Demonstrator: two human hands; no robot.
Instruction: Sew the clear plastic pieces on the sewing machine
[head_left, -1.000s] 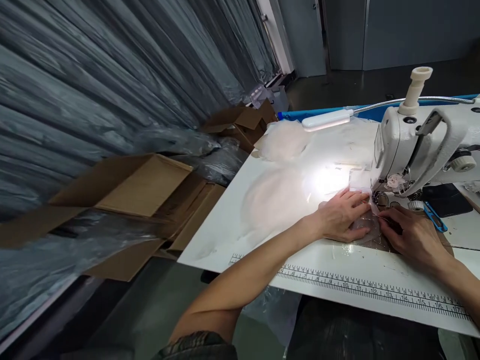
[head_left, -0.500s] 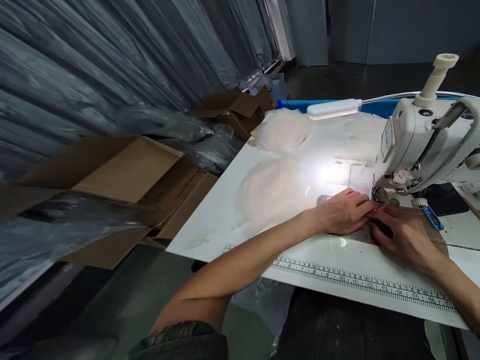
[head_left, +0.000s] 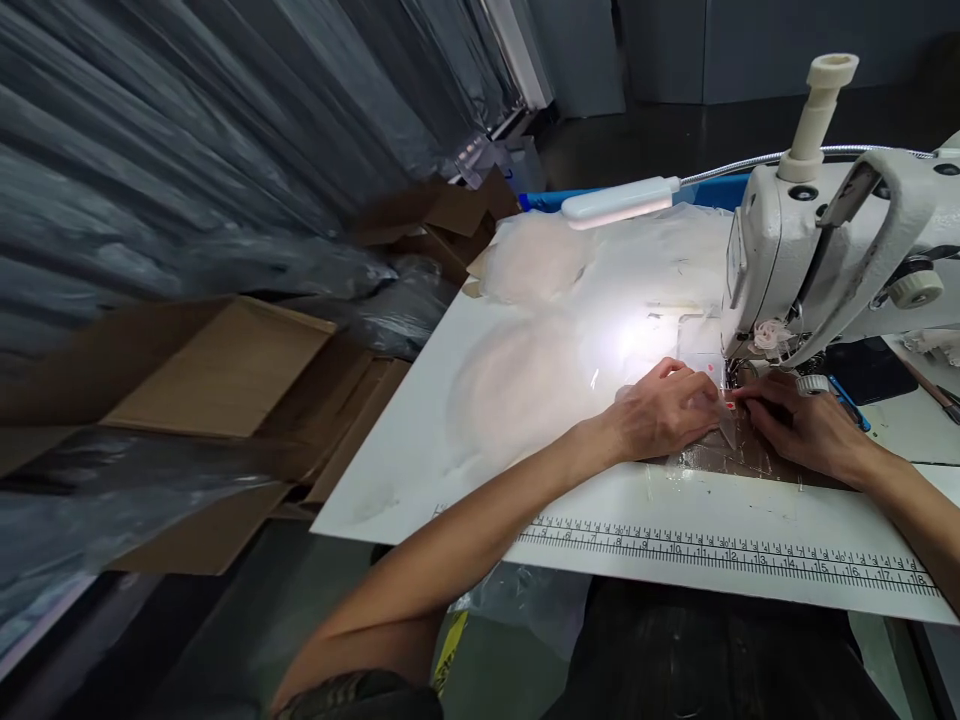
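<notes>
So the thin white cloth (head_left: 725, 424) is down on the white table (head_left: 405, 440), right by the needle end of the sewing machine (head_left: 772, 230), with a shiny brown sheet (head_left: 780, 465) showing under its near part. Looks like its long axis runs front to back, slanting a little, and one pointy corner aims at the person, just past the left fingertips. Can't swear to the full length since the left hand (head_left: 664, 410) covers some of it. That hand sits narrow, fingers bent over the cloth. The right hand (head_left: 806, 430) comes in from the other side, also narrow, finger and thumb close together at the cloth's edge near a small red mark; whether either hand actually pinches it, I can't tell. Blue snips (head_left: 850, 402) lie just beyond the right hand, near a dark flat thing (head_left: 866, 368).
</notes>
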